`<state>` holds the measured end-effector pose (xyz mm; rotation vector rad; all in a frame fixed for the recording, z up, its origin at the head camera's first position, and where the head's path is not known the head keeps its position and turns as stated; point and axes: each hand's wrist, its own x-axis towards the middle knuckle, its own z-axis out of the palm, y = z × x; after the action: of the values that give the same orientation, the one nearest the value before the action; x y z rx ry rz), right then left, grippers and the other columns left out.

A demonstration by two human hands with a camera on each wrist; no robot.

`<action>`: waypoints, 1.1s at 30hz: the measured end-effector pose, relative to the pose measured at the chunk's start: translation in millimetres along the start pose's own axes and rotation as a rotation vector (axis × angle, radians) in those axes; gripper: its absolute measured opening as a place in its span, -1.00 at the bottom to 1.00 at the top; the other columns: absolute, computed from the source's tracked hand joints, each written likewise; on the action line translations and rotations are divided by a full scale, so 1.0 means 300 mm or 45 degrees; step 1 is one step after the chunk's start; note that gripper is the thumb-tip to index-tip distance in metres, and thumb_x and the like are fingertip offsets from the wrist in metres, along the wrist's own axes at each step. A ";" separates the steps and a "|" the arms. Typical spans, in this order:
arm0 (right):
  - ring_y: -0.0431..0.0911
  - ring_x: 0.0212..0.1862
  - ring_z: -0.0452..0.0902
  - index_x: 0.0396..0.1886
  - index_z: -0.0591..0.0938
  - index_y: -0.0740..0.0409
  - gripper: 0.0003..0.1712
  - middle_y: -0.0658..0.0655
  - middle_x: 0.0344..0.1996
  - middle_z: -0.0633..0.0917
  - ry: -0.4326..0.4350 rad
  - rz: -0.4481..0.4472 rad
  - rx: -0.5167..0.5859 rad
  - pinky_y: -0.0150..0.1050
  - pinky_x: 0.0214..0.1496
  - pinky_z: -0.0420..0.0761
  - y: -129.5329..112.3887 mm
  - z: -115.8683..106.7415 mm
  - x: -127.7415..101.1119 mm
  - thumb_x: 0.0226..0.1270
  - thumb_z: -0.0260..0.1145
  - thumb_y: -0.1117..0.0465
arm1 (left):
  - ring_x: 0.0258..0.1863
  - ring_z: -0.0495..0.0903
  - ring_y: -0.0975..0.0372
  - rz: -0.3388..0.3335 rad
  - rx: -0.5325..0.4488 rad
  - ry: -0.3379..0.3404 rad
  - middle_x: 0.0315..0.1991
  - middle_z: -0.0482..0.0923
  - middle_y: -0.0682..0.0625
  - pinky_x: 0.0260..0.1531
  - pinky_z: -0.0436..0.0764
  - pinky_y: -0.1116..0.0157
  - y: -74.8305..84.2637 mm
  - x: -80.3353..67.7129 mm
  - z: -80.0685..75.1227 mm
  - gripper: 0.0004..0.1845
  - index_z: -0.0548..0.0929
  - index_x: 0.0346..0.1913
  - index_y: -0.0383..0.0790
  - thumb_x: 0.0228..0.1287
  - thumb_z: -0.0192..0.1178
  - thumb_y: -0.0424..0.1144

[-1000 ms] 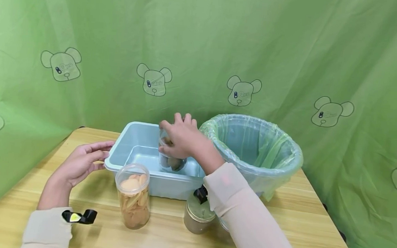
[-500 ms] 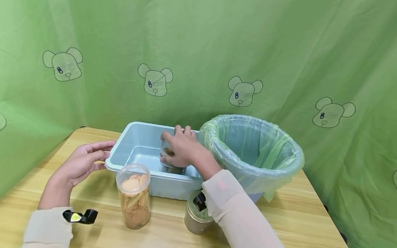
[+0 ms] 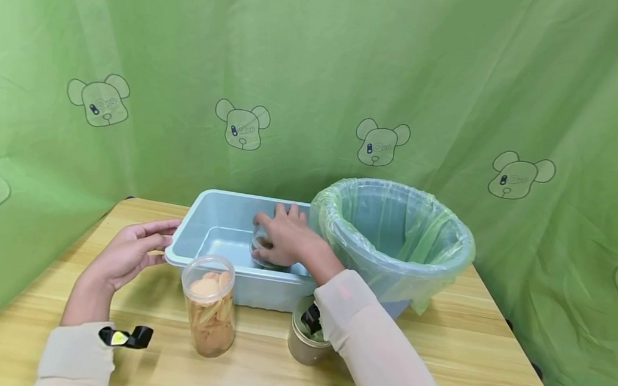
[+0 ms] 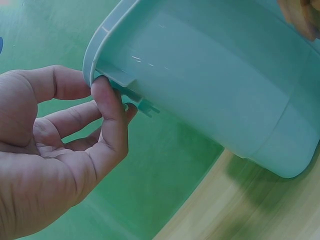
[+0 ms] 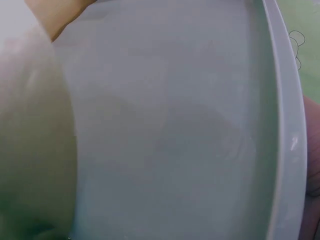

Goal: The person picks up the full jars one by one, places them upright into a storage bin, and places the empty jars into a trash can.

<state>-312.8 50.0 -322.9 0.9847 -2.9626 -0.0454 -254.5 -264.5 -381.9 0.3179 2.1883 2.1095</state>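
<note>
inside the blue tub (image 3: 188, 232), clear jar (image 3: 263, 251) gripped by right-hand fingers (image 3: 279, 230)

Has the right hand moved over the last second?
Yes. The right hand, gripping a clear jar, has sunk lower into the blue bin, below its rim.

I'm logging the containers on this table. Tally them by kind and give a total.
Clear jars: 3, the chip jar, the brown-filled jar and the jar that the right hand grips inside the tub.
Light blue tubs: 1, its rim touched by the left hand.
Bag-lined bins: 1.
Total: 5.
</note>
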 end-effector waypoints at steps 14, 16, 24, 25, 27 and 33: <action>0.12 0.06 0.21 0.45 0.38 -0.21 -0.25 0.20 0.09 0.41 -0.070 0.015 -0.013 -0.04 0.06 0.34 -0.016 -0.008 -0.001 0.37 0.31 -0.32 | 0.01 0.64 0.26 0.009 -0.024 -0.001 0.12 0.59 0.08 -0.05 0.68 0.25 -0.004 0.000 -0.001 -0.43 0.27 0.48 -0.53 0.56 0.09 -0.33; 0.12 0.07 0.21 0.45 0.38 -0.21 -0.25 0.20 0.10 0.41 -0.080 0.020 -0.016 -0.02 0.08 0.35 -0.020 -0.011 -0.004 0.37 0.32 -0.32 | 0.01 0.64 0.26 0.009 -0.024 -0.001 0.12 0.60 0.08 -0.05 0.68 0.25 -0.003 0.001 0.000 -0.43 0.27 0.48 -0.53 0.55 0.09 -0.33; 0.12 0.11 0.23 0.47 0.38 -0.19 -0.24 0.22 0.17 0.42 -0.106 0.036 0.007 0.00 0.12 0.36 -0.033 -0.018 -0.017 0.37 0.34 -0.27 | 0.01 0.64 0.26 0.007 -0.031 -0.002 0.12 0.60 0.08 -0.05 0.68 0.25 -0.002 0.000 0.002 -0.43 0.27 0.48 -0.54 0.55 0.09 -0.34; 0.12 0.11 0.23 0.48 0.37 -0.19 -0.24 0.23 0.18 0.42 -0.105 0.035 0.011 0.01 0.12 0.36 -0.033 -0.018 -0.018 0.38 0.34 -0.26 | 0.01 0.64 0.26 0.009 -0.032 -0.003 0.12 0.60 0.08 -0.05 0.69 0.25 -0.002 0.000 0.001 -0.43 0.27 0.48 -0.54 0.55 0.09 -0.34; 0.11 0.12 0.23 0.49 0.36 -0.21 -0.24 0.23 0.20 0.41 -0.105 0.035 0.014 0.01 0.13 0.36 -0.032 -0.018 -0.021 0.38 0.33 -0.27 | 0.01 0.64 0.26 0.009 -0.031 -0.005 0.12 0.60 0.07 -0.05 0.69 0.24 -0.002 0.001 0.001 -0.43 0.27 0.48 -0.54 0.55 0.09 -0.35; 0.11 0.16 0.22 0.52 0.34 -0.20 -0.23 0.23 0.27 0.39 -0.103 0.021 0.024 0.02 0.14 0.36 -0.026 -0.018 -0.029 0.42 0.28 -0.29 | 0.01 0.65 0.26 0.008 -0.034 -0.001 0.11 0.61 0.07 -0.05 0.69 0.24 -0.005 0.001 -0.001 -0.43 0.26 0.48 -0.54 0.54 0.09 -0.36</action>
<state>-301.0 48.7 -317.8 0.9838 -3.0495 -0.0580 -255.1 -264.9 -383.2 0.3238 2.1597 2.1388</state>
